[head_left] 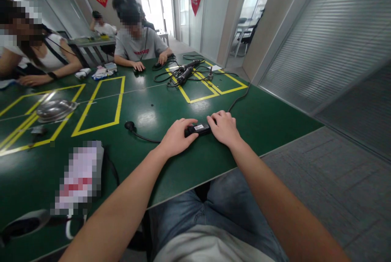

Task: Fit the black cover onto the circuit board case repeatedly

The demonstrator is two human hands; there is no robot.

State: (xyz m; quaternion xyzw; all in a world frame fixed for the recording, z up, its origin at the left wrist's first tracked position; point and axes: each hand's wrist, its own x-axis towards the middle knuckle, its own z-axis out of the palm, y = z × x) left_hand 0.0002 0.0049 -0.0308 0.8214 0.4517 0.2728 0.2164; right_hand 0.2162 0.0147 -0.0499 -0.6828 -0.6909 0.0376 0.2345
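Note:
On the green table lies a black power adapter [201, 128] with a white label facing up. My left hand [179, 136] is closed about its left end, the thumb on the near side and the fingers on the far side. My right hand [224, 127] grips the right end with bent fingers, which partly hide it. A black plug [130, 126] lies to the left, and its cord runs under my left hand toward the adapter. From behind my right hand another black cord [240, 100] curves away toward the far right of the table.
Black handheld devices [185, 75] with tangled cords lie at the far side, among yellow tape rectangles [121, 103]. A blurred clear package [56, 109] and a pixelated phone-like object [81, 172] are on the left. Across the table, a person [142, 46] rests both hands on it.

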